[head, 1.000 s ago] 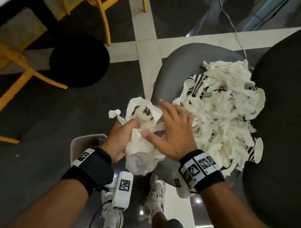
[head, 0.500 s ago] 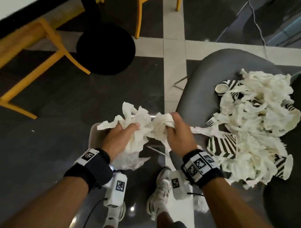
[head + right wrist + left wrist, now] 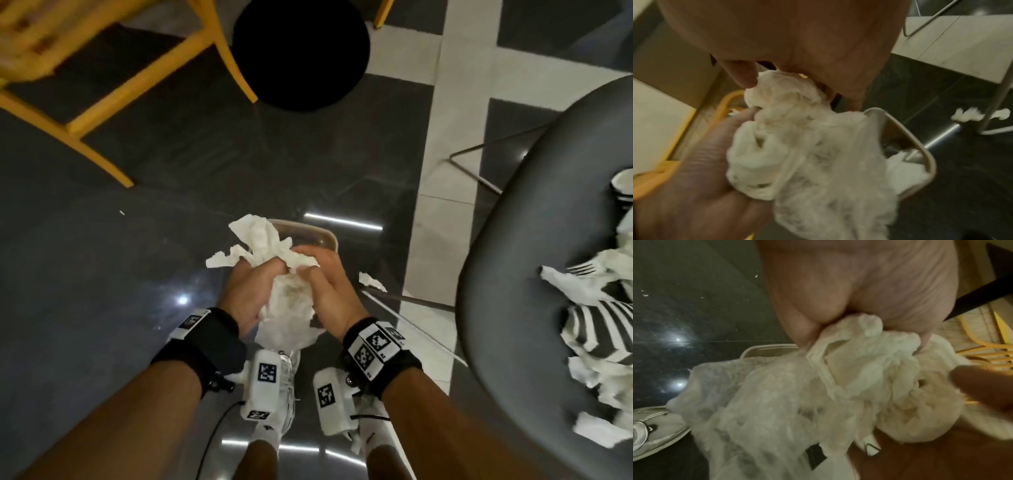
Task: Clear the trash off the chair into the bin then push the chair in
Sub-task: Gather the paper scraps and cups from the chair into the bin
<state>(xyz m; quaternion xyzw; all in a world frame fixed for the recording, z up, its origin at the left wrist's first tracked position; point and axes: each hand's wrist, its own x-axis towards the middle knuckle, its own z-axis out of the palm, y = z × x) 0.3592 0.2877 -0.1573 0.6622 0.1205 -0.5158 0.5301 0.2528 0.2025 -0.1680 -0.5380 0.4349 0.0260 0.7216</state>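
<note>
Both hands hold one bundle of crumpled white napkins [image 3: 284,301] over a small beige bin [image 3: 322,236] on the floor. My left hand [image 3: 250,291] grips the bundle's left side and my right hand [image 3: 325,287] grips its right side. In the left wrist view the napkins [image 3: 818,394] hang from the fingers above the bin's rim [image 3: 764,348]. In the right wrist view the bundle [image 3: 801,146] covers most of the bin [image 3: 920,154], which has paper inside. The grey chair [image 3: 513,274] at right carries more napkins [image 3: 582,284], striped paper cups [image 3: 592,325] and a fork.
A torn napkin scrap [image 3: 371,281] lies on the dark floor beside the bin, near the chair's metal leg [image 3: 411,322]. A yellow wooden chair [image 3: 102,96] and a black round base [image 3: 301,51] stand farther off. My white shoes [image 3: 281,411] are under my wrists.
Both hands have carried the napkin bundle left, away from the grey chair, and lowered it over the bin. They have drawn close together around it. The view swung left.
</note>
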